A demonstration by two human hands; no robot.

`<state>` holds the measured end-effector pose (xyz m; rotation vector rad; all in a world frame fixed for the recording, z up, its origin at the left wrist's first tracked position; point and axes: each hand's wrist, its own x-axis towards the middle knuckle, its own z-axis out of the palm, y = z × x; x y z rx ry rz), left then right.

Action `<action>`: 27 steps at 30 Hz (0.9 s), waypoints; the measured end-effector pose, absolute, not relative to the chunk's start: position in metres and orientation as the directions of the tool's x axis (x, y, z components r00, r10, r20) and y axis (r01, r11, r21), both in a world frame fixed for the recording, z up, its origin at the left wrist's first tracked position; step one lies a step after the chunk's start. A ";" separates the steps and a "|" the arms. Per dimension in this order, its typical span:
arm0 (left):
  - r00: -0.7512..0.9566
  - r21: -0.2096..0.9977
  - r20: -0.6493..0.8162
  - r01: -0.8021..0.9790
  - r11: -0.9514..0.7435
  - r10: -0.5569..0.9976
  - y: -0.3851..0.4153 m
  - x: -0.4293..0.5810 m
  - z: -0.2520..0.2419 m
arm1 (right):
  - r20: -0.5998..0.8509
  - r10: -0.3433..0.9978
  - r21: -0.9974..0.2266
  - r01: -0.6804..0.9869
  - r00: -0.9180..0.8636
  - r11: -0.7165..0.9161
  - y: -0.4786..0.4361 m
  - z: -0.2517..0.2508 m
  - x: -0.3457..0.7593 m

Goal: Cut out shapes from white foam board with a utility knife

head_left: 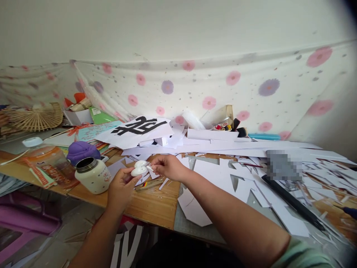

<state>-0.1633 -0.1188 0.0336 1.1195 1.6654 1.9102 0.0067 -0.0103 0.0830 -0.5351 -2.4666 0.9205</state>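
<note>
My left hand (121, 189) grips a small white earbud case (138, 171), its lid flipped up, between thumb and fingers. Close beside the case, my right hand (169, 167) pinches a small white earbud (150, 169) by the fingertips. Whether the earbud touches the case I cannot tell. Both hands are above the wooden table (156, 208). Under them lie a wooden-handled tool (149, 184) and paper scraps. A cream bottle (93, 178) without a lid stands left of my left hand.
A purple cap-like object (83, 152) and an orange plastic jar (52, 165) stand at left. On the right, cut white paper (213, 175) covers a cutting mat (188, 225), near a long black tool (292, 203). Another person's hand (3, 120) shows at far left beside a bamboo fan frame (36, 116).
</note>
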 end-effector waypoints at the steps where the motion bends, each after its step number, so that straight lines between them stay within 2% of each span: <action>1: -0.602 0.943 0.331 0.220 -0.248 0.726 -0.116 -0.158 0.034 | 0.281 0.500 -0.704 0.179 -0.819 0.688 -0.014 0.088 0.012; 6: -0.521 0.930 0.364 0.249 -0.271 0.772 -0.110 -0.137 0.038 | 0.340 0.571 -0.727 0.177 -0.747 0.664 -0.029 0.108 0.032; 9: -0.489 0.923 0.378 0.268 -0.277 0.786 -0.110 -0.129 0.039 | 0.322 0.632 -0.767 0.197 -0.705 0.611 -0.034 0.109 0.039; 11: -0.483 0.918 0.389 0.269 -0.290 0.784 -0.110 -0.124 0.040 | 0.270 0.686 -0.846 0.174 -0.675 0.504 -0.035 0.107 0.043; 14: -0.481 0.916 0.399 0.255 -0.310 0.781 -0.109 -0.115 0.041 | 0.143 0.735 -0.962 0.081 -0.663 0.259 -0.036 0.106 0.049; 16: -0.474 0.916 0.400 0.247 -0.317 0.785 -0.108 -0.111 0.042 | 0.077 0.727 -0.990 0.033 -0.682 0.136 -0.038 0.108 0.053; 18: -0.463 0.917 0.398 0.239 -0.321 0.792 -0.108 -0.108 0.044 | 0.049 0.718 -0.997 0.015 -0.694 0.082 -0.039 0.111 0.057; 23: -0.448 0.923 0.383 0.207 -0.323 0.808 -0.107 -0.100 0.048 | 0.051 0.767 -0.999 -0.028 -0.640 0.043 -0.045 0.108 0.059; 25: -0.445 0.926 0.377 0.192 -0.324 0.812 -0.107 -0.095 0.049 | 0.108 0.817 -0.993 -0.023 -0.567 0.115 -0.048 0.105 0.059; 27: -0.444 0.930 0.367 0.175 -0.322 0.818 -0.106 -0.091 0.051 | 0.212 0.854 -0.967 0.022 -0.475 0.253 -0.049 0.102 0.060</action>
